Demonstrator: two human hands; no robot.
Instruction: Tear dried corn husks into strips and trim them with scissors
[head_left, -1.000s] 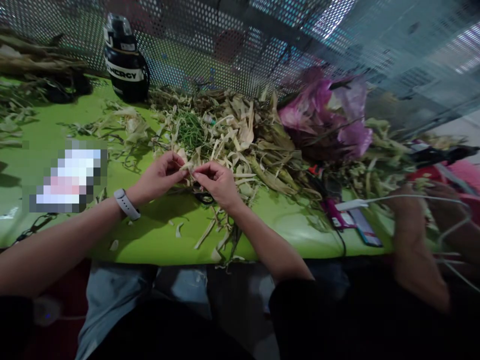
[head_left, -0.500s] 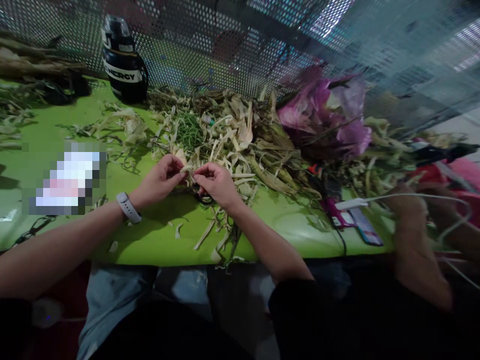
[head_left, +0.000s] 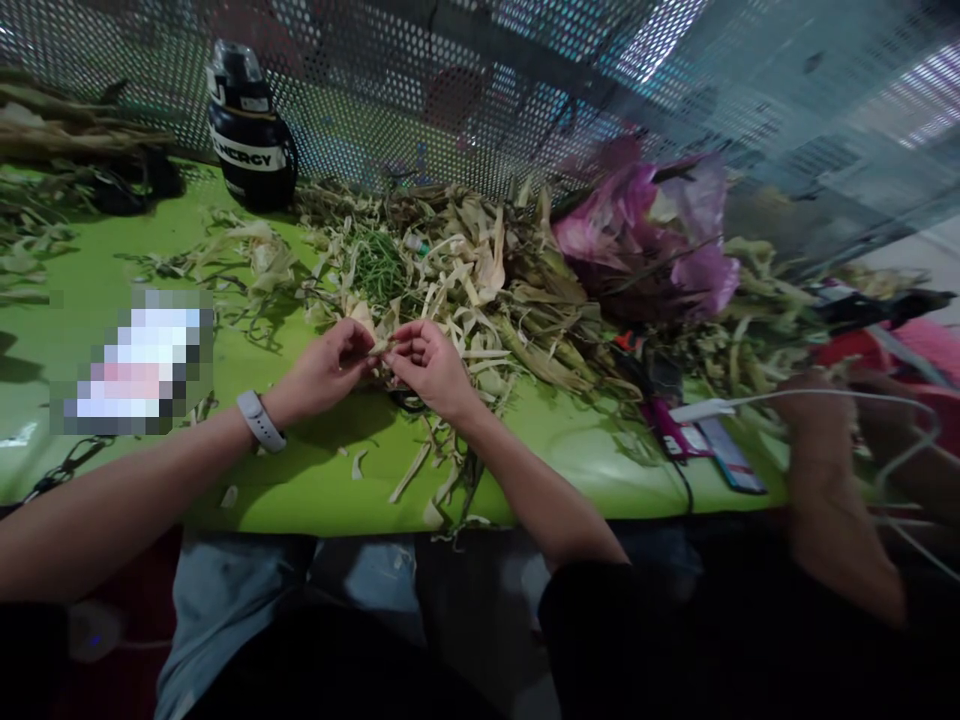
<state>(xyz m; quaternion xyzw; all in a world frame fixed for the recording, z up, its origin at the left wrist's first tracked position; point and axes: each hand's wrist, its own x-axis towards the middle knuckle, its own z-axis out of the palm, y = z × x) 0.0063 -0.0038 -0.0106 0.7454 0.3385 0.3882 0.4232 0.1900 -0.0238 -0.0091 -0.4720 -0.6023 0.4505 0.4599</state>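
My left hand [head_left: 335,362] and my right hand [head_left: 429,368] meet over the green table [head_left: 300,490], thumbs and fingertips pinched on a small pale husk piece [head_left: 381,346] between them. Dry husk strips [head_left: 480,270] are heaped just beyond the hands, with a bunch of thin green strands [head_left: 377,263] among them. Below my right hand, a dark looped object [head_left: 407,401] is partly hidden. Loose scraps lie near the table's front edge.
A black bottle [head_left: 253,160] stands at the back left, near a perforated metal screen. A blurred-out phone [head_left: 135,365] lies left. Right are a pink plastic bag [head_left: 645,240], another phone [head_left: 731,455], a white cable and another person's arms [head_left: 825,460].
Both hands have shifted slightly, and the fingertips have come closer together around the pale piece. The camera view has moved a little.
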